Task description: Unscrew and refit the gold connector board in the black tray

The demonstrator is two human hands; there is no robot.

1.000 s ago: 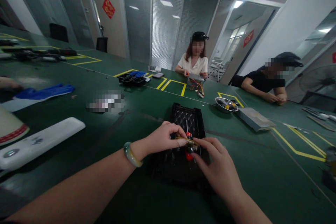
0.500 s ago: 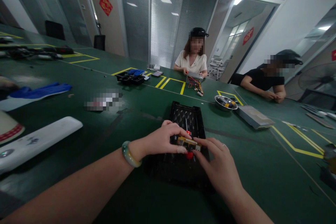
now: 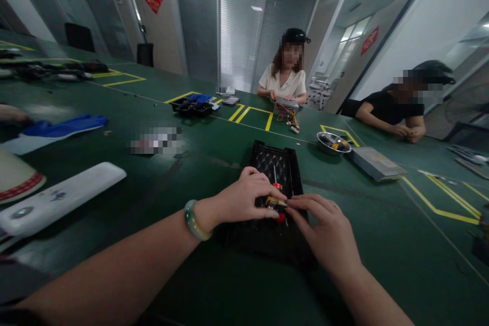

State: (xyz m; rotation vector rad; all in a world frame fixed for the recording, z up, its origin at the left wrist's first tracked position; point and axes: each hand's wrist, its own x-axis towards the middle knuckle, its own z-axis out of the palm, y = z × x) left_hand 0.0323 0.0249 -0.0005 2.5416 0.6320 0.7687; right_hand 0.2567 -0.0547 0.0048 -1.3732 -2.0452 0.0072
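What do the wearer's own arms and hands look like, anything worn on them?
Both forearms are bare, with no sleeves or gloves: the left forearm and the right forearm. The left hand has a smooth, rounded bangle at the wrist, pale green banded with cream. The right hand has no bangle or wristband.

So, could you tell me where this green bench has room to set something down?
Bare bench lies between the black plastic tray and long white pad, and right of the tray. Crowded: the tray's middle, with left hand, right hand and yellow circuit board.
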